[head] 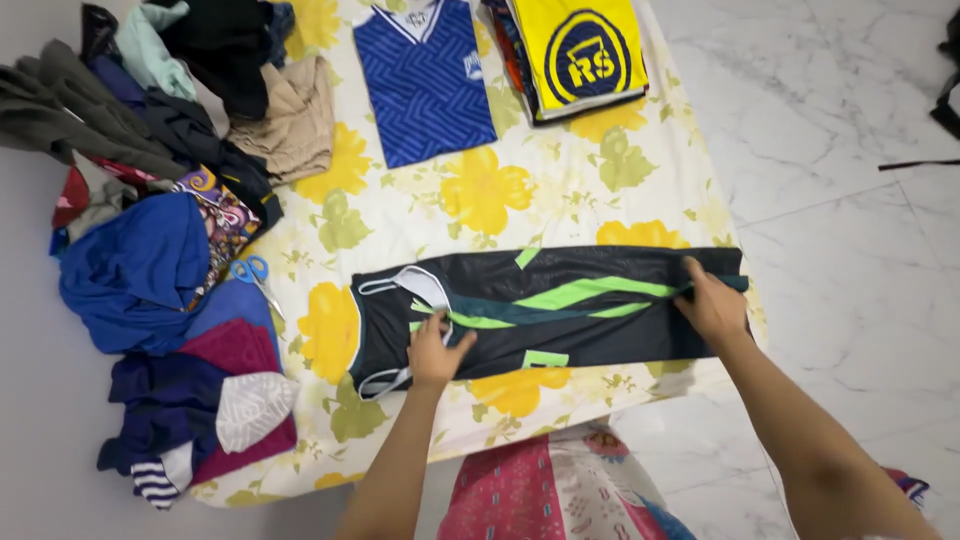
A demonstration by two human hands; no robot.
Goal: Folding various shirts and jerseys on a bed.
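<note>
Black jersey w/ green stripes lies lengthwise across lower centre of frame, on floral sheet. Already folded to a long narrow band; neck and armhole end at frame left, hem end at frame right.

L hand: flat on jersey near armhole end, fingers spread, pressing cloth down, not pinching. R hand: at hem end, fingers closed over the edge; looks like it grips the fabric, thumb side hidden, so exact pinch can't be told.

Progress (judgement): lengthwise fold looks done, crosswise fold not yet made, so approx. mid-fold on this piece. Done so far: blue jersey lying flat at top centre; stack w/ yellow jersey on top, top right of sheet. Left to do: pile of loose clothes, left side of frame, upper to lower, mixed colours, unfolded. Much still unsorted.

Misc: blue-handled scissors at sheet's left edge, just beside pile.

Surface: sheet is white w/ yellow flowers and green leaves, spread on floor. Floor is pale marble-look tile, visible at right. Grey area at far left, can't tell if wall or floor. Pink patterned garment at bottom centre, prob. the person's own.
</note>
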